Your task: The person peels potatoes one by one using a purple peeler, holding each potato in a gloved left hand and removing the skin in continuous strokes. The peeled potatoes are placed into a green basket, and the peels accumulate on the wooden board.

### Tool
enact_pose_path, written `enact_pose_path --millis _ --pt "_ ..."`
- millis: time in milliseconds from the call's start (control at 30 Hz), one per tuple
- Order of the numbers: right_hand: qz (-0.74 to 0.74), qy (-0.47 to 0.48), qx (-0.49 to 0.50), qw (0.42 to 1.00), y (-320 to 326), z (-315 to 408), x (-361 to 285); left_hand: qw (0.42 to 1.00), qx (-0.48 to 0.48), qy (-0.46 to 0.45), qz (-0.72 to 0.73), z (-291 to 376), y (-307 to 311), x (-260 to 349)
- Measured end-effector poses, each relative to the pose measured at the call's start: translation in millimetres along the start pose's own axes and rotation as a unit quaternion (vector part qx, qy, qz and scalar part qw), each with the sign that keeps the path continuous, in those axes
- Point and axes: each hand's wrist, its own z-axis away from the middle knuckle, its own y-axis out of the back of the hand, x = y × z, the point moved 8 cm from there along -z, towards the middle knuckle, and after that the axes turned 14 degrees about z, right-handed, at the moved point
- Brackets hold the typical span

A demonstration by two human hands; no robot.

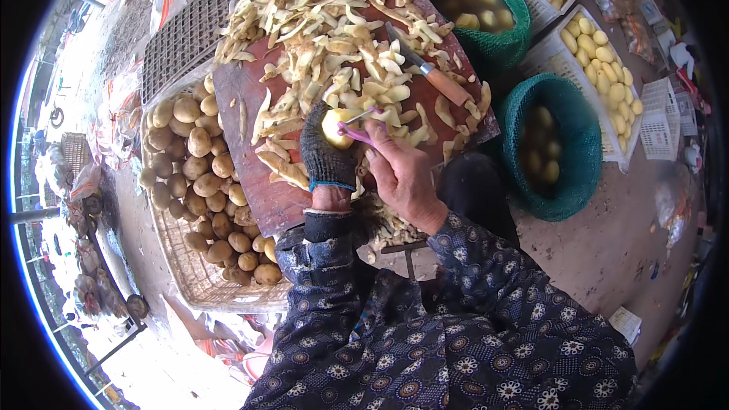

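Note:
My left hand (326, 151), in a dark knit glove with a blue hem, holds a pale peeled potato (337, 125) over the near part of a reddish board (250, 182). In my bare right hand (404, 173) is a peeler (362, 135) with a pink-purple handle. Its blade lies close against the potato's right side; whether it touches, I cannot tell. Potato peelings (324, 23) are heaped across the board's far half and scattered around my hands. A knife with a wooden handle (447, 85) rests among the peelings to the right.
Left of the board stands a crate (171, 262) of unpeeled potatoes (199, 142). To the right are two green tubs (581, 165) (515, 40) holding potatoes in murky water. Beyond them are white crates (618, 151) of peeled potatoes (603, 68). More peelings (393, 225) lie below the board's near edge.

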Motion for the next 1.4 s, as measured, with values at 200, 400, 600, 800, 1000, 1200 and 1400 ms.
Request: enact_pose_path --millis 200,400,600,800,1000,1200,1400 --pt "0.093 0.028 -0.022 0.995 -9.5 23.4 -9.6 0.999 -0.005 -0.036 0.034 0.9 0.7 -1.3" --pt "0.177 0.038 -0.089 0.979 3.0 61.9 12.8 0.984 -0.032 -0.053 -0.168 -4.4 -1.4 31.2" --pt "-0.026 -0.040 -0.036 0.998 2.8 17.8 25.2 0.996 -0.039 -0.029 -0.071 -9.1 -11.6 25.6" --pt "-0.126 -0.118 -0.063 0.983 -6.4 -20.6 17.4 0.998 -0.029 0.023 0.059 -0.8 -15.0 28.6" --pt "-0.087 -0.124 -0.057 0.987 -15.4 9.5 3.6 0.991 0.016 0.041 0.130 3.1 1.8 -7.9" --pt "-0.103 -0.112 -0.009 0.988 11.5 19.8 -3.6 0.989 0.033 0.058 0.133 -7.4 23.4 -30.9" --pt "-0.131 -0.161 -0.014 0.978 0.4 -6.4 30.3 0.983 -0.031 -0.134 -0.122 1.7 -17.4 38.2"
